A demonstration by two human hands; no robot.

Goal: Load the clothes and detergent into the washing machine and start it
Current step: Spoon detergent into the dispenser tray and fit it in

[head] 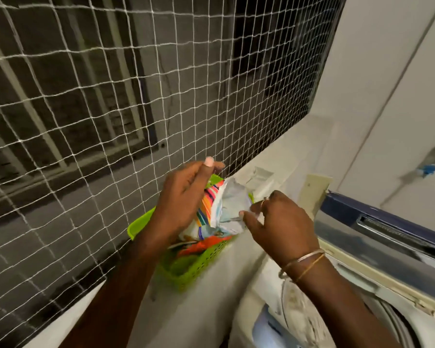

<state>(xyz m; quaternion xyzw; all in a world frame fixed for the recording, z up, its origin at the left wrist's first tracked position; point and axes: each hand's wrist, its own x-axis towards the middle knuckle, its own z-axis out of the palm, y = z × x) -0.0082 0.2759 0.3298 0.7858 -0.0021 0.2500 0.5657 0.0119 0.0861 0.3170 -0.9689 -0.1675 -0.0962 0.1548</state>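
Just one head-worn cam, tilted down and close in on the ledge point(211, 280) by the netted window point(111, 96), washing machine point(266, 310) lower right.

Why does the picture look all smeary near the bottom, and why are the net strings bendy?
In the head view, motion blur smears the green basket and the washing machine near the bottom; the wide-angle lens bows the lines of the net; the light is dim and even, with no strong glare; the detergent packet in the middle looks sharper.
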